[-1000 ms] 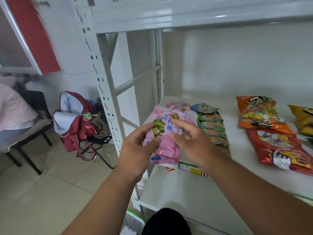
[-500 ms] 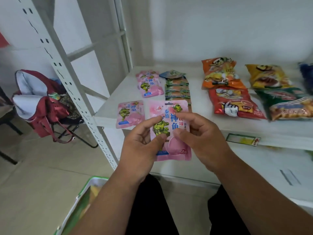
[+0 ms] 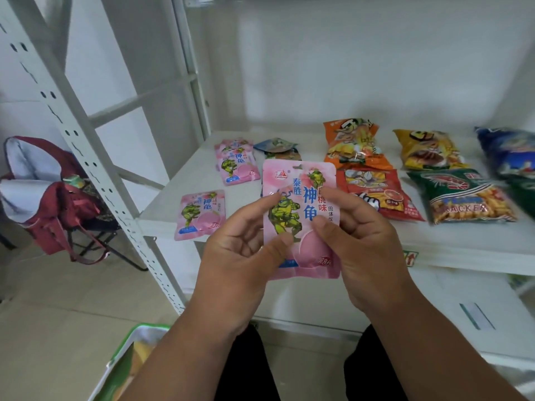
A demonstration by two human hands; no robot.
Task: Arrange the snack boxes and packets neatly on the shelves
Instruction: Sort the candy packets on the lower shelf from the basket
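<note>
Change: held pink packet (image 3: 301, 221) raised slightly against the shelf since half a second ago.
Left hand (image 3: 243, 253): thumb and fingers pinch the packet's left edge.
Right hand (image 3: 362, 241): fingers grip its right edge.
Shelf (image 3: 463, 250): two pink packets (image 3: 199, 215) at 10 o'clock of the held one; chip bags (image 3: 376, 195) at 2 o'clock.

Soft, even daylight, faint shadows, slight motion blur, wide-angle bending toward the edges.
</note>
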